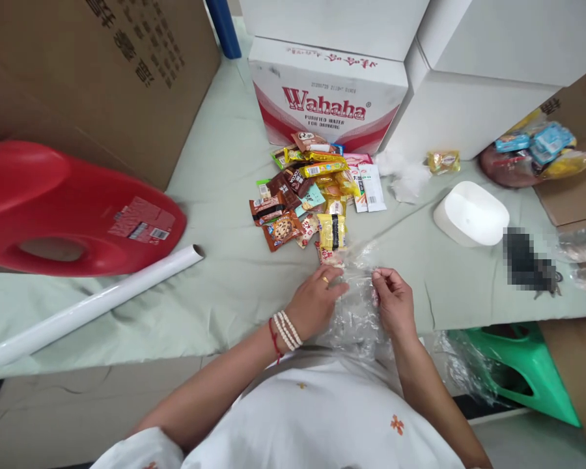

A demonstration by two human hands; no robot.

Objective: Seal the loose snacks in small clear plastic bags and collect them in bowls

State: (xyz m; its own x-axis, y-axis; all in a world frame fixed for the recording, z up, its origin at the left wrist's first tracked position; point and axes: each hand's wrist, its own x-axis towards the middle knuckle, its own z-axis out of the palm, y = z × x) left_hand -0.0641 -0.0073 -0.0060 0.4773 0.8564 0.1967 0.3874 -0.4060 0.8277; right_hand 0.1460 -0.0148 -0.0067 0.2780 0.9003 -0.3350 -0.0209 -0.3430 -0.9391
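Note:
A clear plastic bag [356,306] lies at the table's front edge, between my two hands. My right hand [396,305] pinches the bag's right side between thumb and fingers. On its left side, my left hand [315,301] rests with the thumb apart from the fingers, and its fingertips are by a red-and-white packet [328,255]. Just beyond the bag is a heap of small wrapped snacks, among them a yellow packet [332,231], a cookie packet [280,229] and a brown cocoa packet [297,181].
Behind the heap stands a Wahaba water carton [327,107] beside white boxes [449,111]. To the left are a red jug [97,215] and a white roll [97,303]. A white bowl [461,225] and a snack-filled basket [508,172] stand right. Below is a green stool [542,371].

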